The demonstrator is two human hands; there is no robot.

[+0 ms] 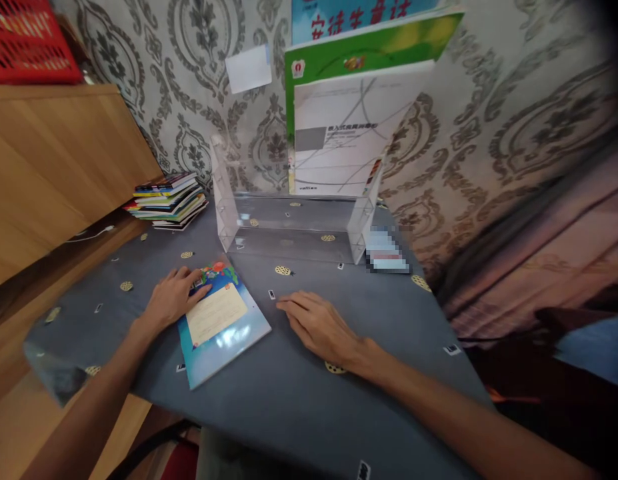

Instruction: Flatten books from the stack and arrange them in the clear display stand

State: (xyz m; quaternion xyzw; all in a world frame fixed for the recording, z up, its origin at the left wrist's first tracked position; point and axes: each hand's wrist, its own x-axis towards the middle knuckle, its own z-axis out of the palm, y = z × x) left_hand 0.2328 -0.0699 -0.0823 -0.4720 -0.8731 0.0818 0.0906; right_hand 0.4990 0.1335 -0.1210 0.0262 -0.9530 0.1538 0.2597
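A thin blue book with a cream panel lies flat on the grey patterned tablecloth, tilted a little. On its upper left edge rests my left hand, fingers apart, thumb across the cover. My right hand lies palm down on the cloth to the right of the book, not touching it, with its fingers stretched out and holding nothing. Behind both hands stands a clear plastic book rack. At its right end a white booklet leans upright before a green book.
Several books form a stack at the back left, beside a wooden cabinet. A blurred-out pale object sits right of the rack. Above, a blue book shows behind the green one. A pink curtain hangs at right.
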